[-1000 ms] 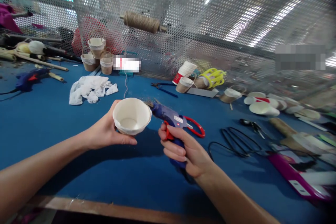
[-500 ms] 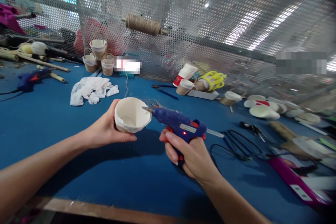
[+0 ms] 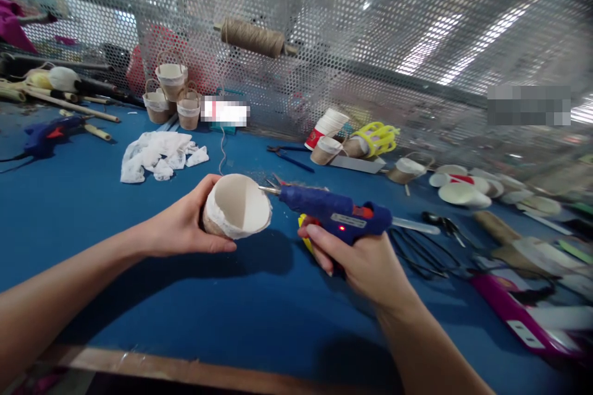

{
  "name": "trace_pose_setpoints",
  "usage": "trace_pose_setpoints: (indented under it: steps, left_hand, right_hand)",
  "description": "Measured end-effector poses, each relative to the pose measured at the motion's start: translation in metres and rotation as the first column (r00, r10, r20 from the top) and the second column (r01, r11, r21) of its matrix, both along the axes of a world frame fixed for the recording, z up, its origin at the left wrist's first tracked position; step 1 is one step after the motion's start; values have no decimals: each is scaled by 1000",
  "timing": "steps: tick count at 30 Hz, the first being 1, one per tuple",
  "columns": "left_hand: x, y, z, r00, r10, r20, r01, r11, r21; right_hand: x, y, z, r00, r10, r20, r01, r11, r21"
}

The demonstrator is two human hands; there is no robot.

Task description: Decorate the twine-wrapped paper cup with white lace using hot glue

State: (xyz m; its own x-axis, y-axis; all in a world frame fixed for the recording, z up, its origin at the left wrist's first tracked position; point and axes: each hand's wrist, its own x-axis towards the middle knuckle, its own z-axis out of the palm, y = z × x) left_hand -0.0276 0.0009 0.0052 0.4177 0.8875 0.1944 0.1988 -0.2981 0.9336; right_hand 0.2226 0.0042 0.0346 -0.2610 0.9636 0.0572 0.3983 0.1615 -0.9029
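My left hand point(image 3: 192, 222) is wrapped round a paper cup point(image 3: 241, 210) covered in brown twine, with white lace at its rim. The cup leans to the right, so its white inside shows. In my right hand point(image 3: 354, 253) is a blue hot glue gun point(image 3: 328, 205), its red light lit and a clear glue stick poking out at the back. The gun's metal nozzle is at the right rim of the cup; whether it touches I cannot tell. A yellow part shows beside my right fingers, and the trigger is mostly hidden by them.
Crumpled white lace point(image 3: 160, 154) lies on the blue table point(image 3: 152, 308). Behind it stand small twine baskets point(image 3: 188, 111). Pliers point(image 3: 291, 157) and a stack of paper cups point(image 3: 327, 126) lie farther back. At right are black cable point(image 3: 421, 253) and a purple power strip point(image 3: 504, 308).
The glue gun has moved right and turned flatter, its nozzle shifting from over the cup's opening to the right rim. The cup has tipped a little more to the right.
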Motion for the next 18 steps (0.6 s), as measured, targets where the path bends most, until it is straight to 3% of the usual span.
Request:
trace_pose_setpoints:
  steps: [4,10,18]
  left_hand:
    - [-2,0,3,998,-55,-10,55,998,-23]
    - [-2,1,4,997,-34,-75,32,999,-25]
    - [0,-1,5,993,-42,-114,41,999,-17]
  right_hand:
    - [3,0,5,990,1,141,-7,999,44]
    - [5,1,11,965,1,262,-16,998,53]
    - [7,0,14,958,-9,285,-15,996,84]
